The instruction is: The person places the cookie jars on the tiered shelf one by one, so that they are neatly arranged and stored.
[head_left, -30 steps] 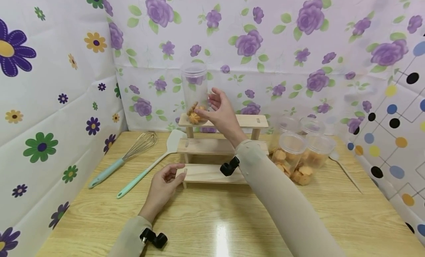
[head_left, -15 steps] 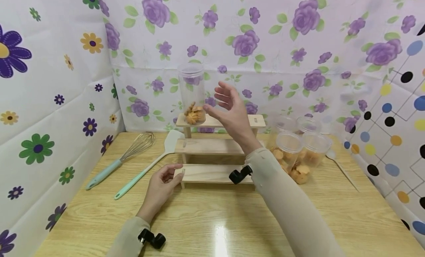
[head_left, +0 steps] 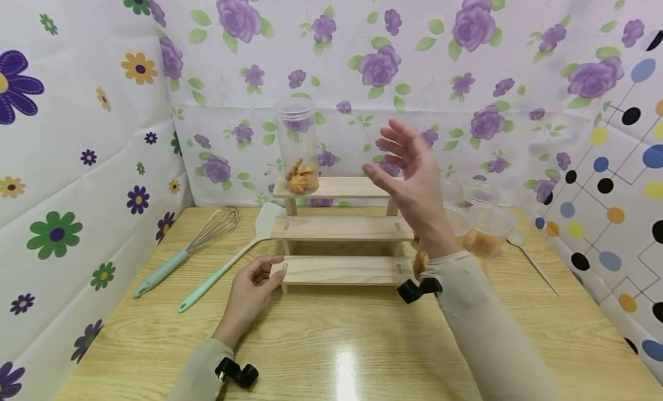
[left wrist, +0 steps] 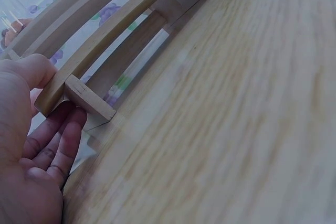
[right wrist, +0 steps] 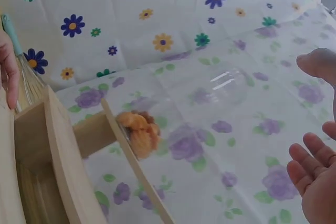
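Note:
A three-tier wooden shelf stand (head_left: pixel 342 228) stands on the table. My left hand (head_left: pixel 252 290) holds the left end of its lowest tier, with the thumb (left wrist: pixel 37 71) on top and the fingers (left wrist: pixel 67 142) underneath. On the left of the top tier a tall clear jar (head_left: pixel 296 136) stands upright, with a few orange-brown cookies (right wrist: pixel 140 132) at its bottom. My right hand (head_left: pixel 414 185) hangs in the air right of that jar, apart from it. Its fingers are spread and slightly bent, holding nothing.
Several clear jars with cookies (head_left: pixel 488 225) cluster right of the stand, partly hidden by my right arm. A spoon (head_left: pixel 530 260) lies beyond them. To the left lie a whisk (head_left: pixel 194 248) and a white spatula (head_left: pixel 240 251). Patterned cloths (head_left: pixel 357 50) hang around the table.
My right hand has let go of the jar on the top tier and moved right, away from it. The jar stays in place. My left hand still holds the lowest tier.

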`<state>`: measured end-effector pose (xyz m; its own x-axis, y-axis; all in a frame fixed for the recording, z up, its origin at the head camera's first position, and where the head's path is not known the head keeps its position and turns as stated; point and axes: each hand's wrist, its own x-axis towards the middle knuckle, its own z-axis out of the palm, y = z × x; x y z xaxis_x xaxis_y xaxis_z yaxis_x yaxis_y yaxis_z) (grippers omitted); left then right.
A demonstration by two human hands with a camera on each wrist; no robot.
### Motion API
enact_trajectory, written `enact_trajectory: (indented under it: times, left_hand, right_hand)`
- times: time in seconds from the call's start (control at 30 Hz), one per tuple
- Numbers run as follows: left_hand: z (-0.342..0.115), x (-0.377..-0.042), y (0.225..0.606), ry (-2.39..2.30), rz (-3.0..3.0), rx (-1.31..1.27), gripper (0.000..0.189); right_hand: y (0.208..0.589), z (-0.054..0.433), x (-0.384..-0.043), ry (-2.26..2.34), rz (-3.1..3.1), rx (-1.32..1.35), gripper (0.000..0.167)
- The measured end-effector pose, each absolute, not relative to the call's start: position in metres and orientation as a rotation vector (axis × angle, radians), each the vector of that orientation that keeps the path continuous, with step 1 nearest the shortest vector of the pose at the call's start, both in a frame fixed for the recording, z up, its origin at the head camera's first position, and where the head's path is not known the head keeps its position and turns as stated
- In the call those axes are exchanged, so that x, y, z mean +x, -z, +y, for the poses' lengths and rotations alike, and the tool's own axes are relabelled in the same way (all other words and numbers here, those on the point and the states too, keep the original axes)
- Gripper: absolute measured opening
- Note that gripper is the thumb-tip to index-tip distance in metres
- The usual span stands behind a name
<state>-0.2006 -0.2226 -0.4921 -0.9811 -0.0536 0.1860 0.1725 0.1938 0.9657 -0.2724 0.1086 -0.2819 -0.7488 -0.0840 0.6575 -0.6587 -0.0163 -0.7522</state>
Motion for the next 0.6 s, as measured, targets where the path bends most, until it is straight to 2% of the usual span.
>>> enact_trajectory:
  times: [0.6]
  left_hand:
    - [-0.225, -0.204, 0.495, 1.869, -2.306, -0.095, 0.031]
  right_hand:
    - [0.283, 0.216, -0.237, -1.809, -1.66, 0.594, 0.082]
